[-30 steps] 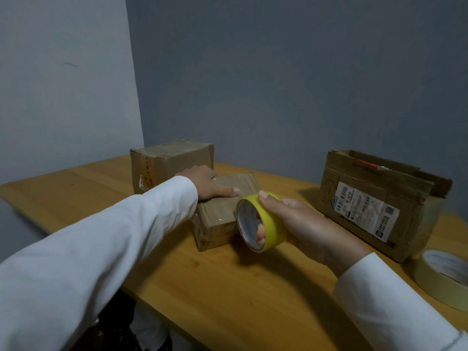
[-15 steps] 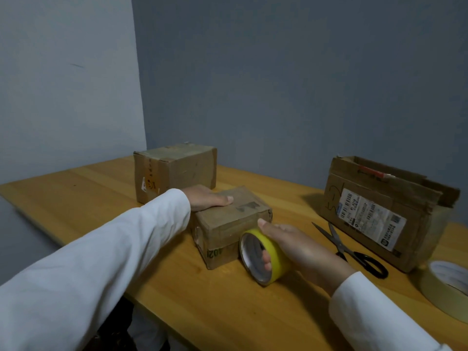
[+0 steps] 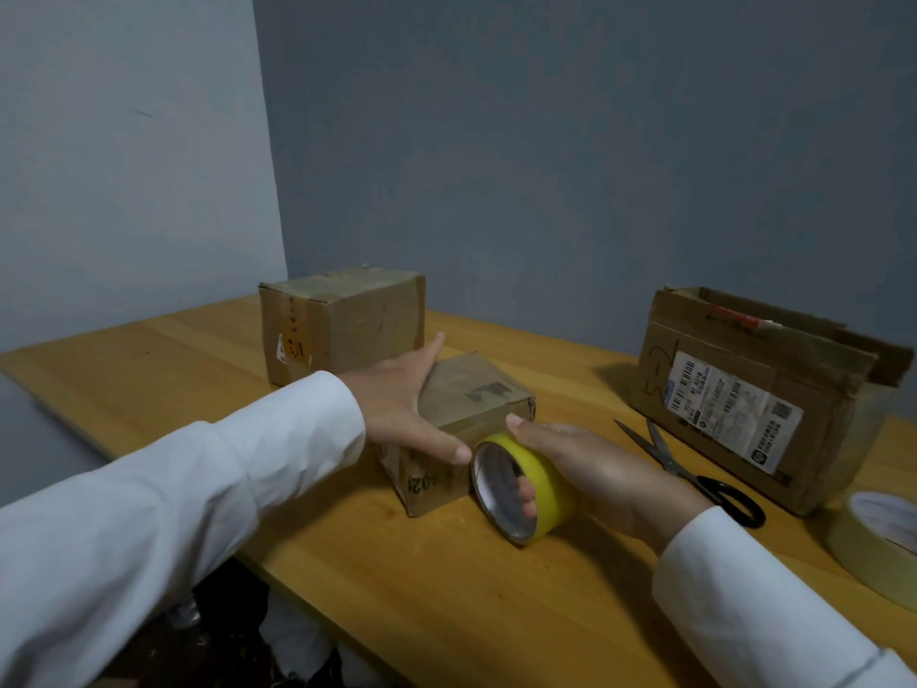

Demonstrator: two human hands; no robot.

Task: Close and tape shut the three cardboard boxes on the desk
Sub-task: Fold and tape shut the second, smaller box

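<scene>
A small closed cardboard box [image 3: 471, 394] lies in the middle of the wooden desk [image 3: 173, 369]. My left hand [image 3: 404, 404] grips its left side, thumb on the near edge and fingers along the far side. My right hand [image 3: 595, 469] holds a yellow tape roll [image 3: 541, 484] upright on the desk, pressed against the box's near right face. A taller closed box [image 3: 347, 325] stands behind on the left. A large box [image 3: 759, 389] with a shipping label stands at the right, its top flaps partly up.
Black-handled scissors [image 3: 689, 469] lie open on the desk between the small box and the large box. A wide roll of pale masking tape [image 3: 878, 543] lies flat at the right edge. Walls close the desk at the back and left. The near desk edge runs diagonally.
My right hand has lowered the yellow tape roll to the desk against the small box's near face. My left hand has slid from the box's top to grip its left side.
</scene>
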